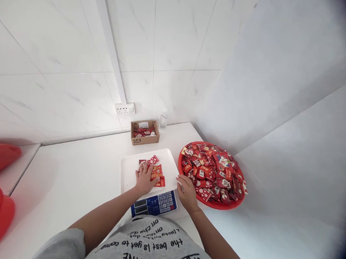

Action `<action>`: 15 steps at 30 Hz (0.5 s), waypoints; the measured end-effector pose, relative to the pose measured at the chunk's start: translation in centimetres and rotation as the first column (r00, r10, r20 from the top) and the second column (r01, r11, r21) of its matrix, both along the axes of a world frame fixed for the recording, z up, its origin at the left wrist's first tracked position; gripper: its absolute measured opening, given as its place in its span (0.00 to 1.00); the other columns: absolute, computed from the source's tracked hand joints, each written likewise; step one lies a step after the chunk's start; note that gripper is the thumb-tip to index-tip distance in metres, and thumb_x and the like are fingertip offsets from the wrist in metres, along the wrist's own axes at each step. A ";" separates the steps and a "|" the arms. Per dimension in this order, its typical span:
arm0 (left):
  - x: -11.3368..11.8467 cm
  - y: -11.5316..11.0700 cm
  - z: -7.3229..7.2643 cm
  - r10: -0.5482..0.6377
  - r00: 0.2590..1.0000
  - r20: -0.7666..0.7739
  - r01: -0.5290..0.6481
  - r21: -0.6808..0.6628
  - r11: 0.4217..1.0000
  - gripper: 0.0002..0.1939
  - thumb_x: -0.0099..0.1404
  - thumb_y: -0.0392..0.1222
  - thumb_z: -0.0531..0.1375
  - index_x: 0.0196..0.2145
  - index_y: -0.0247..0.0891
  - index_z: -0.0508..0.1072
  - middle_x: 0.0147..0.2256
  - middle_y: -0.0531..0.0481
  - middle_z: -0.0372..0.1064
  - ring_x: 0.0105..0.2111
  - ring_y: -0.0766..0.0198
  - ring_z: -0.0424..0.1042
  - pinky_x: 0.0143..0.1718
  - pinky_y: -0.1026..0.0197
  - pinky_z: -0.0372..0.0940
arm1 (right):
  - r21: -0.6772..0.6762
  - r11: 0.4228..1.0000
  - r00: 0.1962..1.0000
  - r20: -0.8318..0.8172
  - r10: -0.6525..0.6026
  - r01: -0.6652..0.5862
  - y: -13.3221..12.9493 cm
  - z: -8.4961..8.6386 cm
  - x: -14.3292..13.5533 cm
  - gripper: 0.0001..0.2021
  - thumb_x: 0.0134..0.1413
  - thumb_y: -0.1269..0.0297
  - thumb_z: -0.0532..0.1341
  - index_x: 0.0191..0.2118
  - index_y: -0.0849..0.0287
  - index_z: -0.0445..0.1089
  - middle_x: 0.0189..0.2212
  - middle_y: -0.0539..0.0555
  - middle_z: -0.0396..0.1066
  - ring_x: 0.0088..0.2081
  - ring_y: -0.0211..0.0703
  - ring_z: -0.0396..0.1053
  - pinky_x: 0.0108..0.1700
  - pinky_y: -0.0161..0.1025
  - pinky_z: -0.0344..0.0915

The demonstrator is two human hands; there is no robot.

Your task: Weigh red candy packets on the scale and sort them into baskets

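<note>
While laying widely spread, apparently non-gripping left hand over red packets, avoid leaning half-open, seemingly empty right hand on white scale tray.

Small weighing or packing corner, shop or workroom; cannot tell which. Signs: blue-and-white electronic scale with number keypad, rectangular white tray above it; round red plastic basin heaped with small red printed packets; open brown cardboard box marked "SF", similar packets inside. White worktop against white marbled wall tiles; white multi-socket outlet under surface trunking.
</note>
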State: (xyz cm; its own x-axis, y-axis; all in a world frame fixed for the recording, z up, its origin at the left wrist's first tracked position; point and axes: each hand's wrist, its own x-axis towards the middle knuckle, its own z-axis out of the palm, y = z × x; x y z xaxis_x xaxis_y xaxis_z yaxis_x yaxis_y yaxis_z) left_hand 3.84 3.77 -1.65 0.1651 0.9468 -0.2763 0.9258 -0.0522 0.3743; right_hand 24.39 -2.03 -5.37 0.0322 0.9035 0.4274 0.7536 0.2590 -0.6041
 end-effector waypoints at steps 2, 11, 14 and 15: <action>-0.3 -0.2 0.4 0.013 1.000 0.002 -0.013 -0.035 0.999 0.38 0.61 0.58 0.50 0.63 0.42 0.44 0.65 0.44 0.28 0.63 0.45 0.29 0.58 0.36 0.37 | 0.008 1.000 1.000 0.001 0.009 -0.009 0.0 0.0 0.0 0.13 0.56 0.67 0.50 0.41 0.58 0.70 0.42 0.58 0.70 0.48 0.45 0.64 0.51 0.49 0.62; -5.0 4.3 2.1 -0.706 0.698 -0.118 0.714 0.054 0.698 0.40 0.55 0.66 0.52 0.62 0.53 0.47 0.65 0.48 0.35 0.63 0.46 0.31 0.59 0.40 0.28 | 0.107 0.993 0.999 0.012 0.047 -0.048 -0.2 -0.5 0.2 0.12 0.55 0.70 0.52 0.40 0.57 0.70 0.40 0.57 0.71 0.45 0.44 0.66 0.49 0.49 0.65; -5.1 5.2 1.2 -0.754 0.645 -0.120 0.763 0.044 0.645 0.37 0.58 0.66 0.48 0.62 0.52 0.46 0.65 0.46 0.37 0.63 0.44 0.35 0.59 0.39 0.32 | 0.166 0.984 0.998 0.030 0.055 -0.060 -0.1 -0.7 0.2 0.11 0.54 0.72 0.52 0.40 0.57 0.70 0.39 0.56 0.72 0.44 0.44 0.67 0.47 0.48 0.66; -5.0 5.1 0.8 -0.744 0.657 -0.120 0.753 0.062 0.655 0.37 0.59 0.66 0.47 0.62 0.51 0.46 0.64 0.46 0.38 0.63 0.44 0.35 0.59 0.38 0.34 | 0.177 0.982 0.998 0.036 0.056 -0.061 -0.1 -0.7 0.2 0.11 0.54 0.72 0.52 0.40 0.57 0.70 0.39 0.56 0.72 0.44 0.44 0.67 0.47 0.48 0.67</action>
